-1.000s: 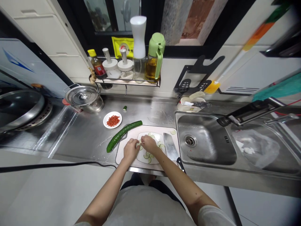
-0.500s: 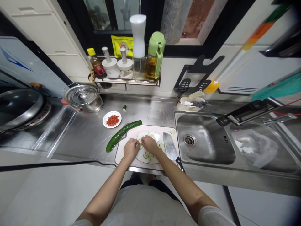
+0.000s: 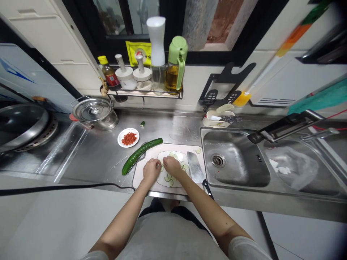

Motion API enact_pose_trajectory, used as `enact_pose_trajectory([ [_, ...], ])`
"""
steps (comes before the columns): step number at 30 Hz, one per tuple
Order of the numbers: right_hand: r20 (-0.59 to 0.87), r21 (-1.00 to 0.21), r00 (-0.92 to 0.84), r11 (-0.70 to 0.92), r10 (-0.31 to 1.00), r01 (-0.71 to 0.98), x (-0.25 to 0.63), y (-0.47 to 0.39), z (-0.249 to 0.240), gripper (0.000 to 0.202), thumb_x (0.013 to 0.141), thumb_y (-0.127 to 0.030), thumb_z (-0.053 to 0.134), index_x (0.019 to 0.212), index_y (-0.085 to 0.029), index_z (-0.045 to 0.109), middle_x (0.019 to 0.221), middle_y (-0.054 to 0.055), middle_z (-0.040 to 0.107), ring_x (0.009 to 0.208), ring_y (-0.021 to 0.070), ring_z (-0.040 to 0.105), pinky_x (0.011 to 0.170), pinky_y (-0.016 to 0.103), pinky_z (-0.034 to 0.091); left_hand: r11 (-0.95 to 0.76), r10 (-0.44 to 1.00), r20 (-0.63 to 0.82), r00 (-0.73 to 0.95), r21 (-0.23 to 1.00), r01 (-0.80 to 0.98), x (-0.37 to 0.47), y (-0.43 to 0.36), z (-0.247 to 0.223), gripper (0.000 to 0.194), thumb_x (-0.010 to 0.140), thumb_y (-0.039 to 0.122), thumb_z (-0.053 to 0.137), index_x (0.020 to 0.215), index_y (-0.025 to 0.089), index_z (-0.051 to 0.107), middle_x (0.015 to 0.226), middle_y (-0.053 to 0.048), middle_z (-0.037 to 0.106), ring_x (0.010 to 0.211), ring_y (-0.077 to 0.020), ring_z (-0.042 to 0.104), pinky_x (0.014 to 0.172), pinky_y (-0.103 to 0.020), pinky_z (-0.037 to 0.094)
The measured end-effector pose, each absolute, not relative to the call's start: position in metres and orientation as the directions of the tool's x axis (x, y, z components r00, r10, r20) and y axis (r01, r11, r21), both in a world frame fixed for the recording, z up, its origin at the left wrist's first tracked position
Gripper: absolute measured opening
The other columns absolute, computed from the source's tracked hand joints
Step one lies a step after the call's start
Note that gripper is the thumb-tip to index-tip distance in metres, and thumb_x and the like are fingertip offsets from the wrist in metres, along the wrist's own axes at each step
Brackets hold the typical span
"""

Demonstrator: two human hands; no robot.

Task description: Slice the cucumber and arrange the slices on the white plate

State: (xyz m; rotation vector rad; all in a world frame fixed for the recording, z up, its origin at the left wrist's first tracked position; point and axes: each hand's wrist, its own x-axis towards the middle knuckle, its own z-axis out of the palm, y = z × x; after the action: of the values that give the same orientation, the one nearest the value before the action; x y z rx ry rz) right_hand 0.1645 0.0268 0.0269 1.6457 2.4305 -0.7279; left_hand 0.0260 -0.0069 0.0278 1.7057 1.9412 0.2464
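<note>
My left hand (image 3: 151,169) and my right hand (image 3: 171,166) meet over a white plate (image 3: 160,183), fingers pinched around a thin cucumber slice (image 3: 162,167) that they mostly cover. More cucumber slices (image 3: 170,179) lie on the plate in curved, pinwheel-like groups, some at its right side near my right wrist. Under the plate is a pale cutting board (image 3: 140,172). A kitchen knife (image 3: 195,168) rests on the board's right side, its black handle over the front edge. A long green cucumber (image 3: 139,155) lies across the board's upper left corner.
A small white dish (image 3: 119,138) of red bits and a cucumber end (image 3: 142,124) sit behind the cucumber. At left stand a lidded steel pot (image 3: 104,121) and a wok (image 3: 24,122). The sink (image 3: 235,162) borders the board's right; a condiment rack (image 3: 146,94) hangs above.
My hands stay over the same part of the plate, with only slight finger movement. The whole view has shifted a little; the plate, knife and cucumber keep their places.
</note>
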Motion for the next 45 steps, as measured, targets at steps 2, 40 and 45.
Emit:
enact_pose_trajectory([
  [2, -0.364, -0.330, -0.396, 0.281, 0.843, 0.901, 0.165, 0.026, 0.029, 0.017, 0.091, -0.018, 0.044, 0.097, -0.018, 0.060, 0.103, 0.008, 0.060, 0.091, 0.0176, 0.053, 0.068, 0.025, 0.034, 0.195, 0.956, -0.288, -0.063, 0.457, 0.868, 0.026, -0.006, 0.027, 0.008, 0.083, 0.025, 0.058, 0.087, 0.023, 0.064, 0.089, -0.002, 0.062, 0.086, -0.0168, 0.055, 0.068, -0.026, 0.034],
  [40, -0.287, -0.363, -0.338, 0.225, 0.897, 0.905, 0.168, -0.022, 0.029, 0.038, 0.098, -0.027, 0.030, 0.121, -0.026, 0.060, 0.099, 0.006, 0.065, 0.093, 0.0184, 0.058, 0.070, 0.025, 0.037, 0.052, 0.993, -0.122, 0.004, 0.453, 0.890, 0.010, -0.023, 0.020, 0.023, 0.088, 0.035, 0.055, 0.106, 0.028, 0.067, 0.098, -0.003, 0.058, 0.085, -0.0166, 0.058, 0.072, -0.027, 0.040],
  [45, -0.291, -0.339, -0.347, 0.243, 0.891, 0.909, 0.165, -0.021, 0.028, 0.041, 0.098, -0.028, 0.028, 0.125, -0.027, 0.059, 0.101, 0.007, 0.065, 0.093, 0.0186, 0.059, 0.070, 0.025, 0.038, 0.063, 0.989, -0.145, -0.005, 0.399, 0.915, 0.010, -0.024, 0.023, 0.025, 0.087, 0.034, 0.055, 0.108, 0.027, 0.066, 0.101, -0.004, 0.058, 0.089, -0.0177, 0.057, 0.074, -0.027, 0.041],
])
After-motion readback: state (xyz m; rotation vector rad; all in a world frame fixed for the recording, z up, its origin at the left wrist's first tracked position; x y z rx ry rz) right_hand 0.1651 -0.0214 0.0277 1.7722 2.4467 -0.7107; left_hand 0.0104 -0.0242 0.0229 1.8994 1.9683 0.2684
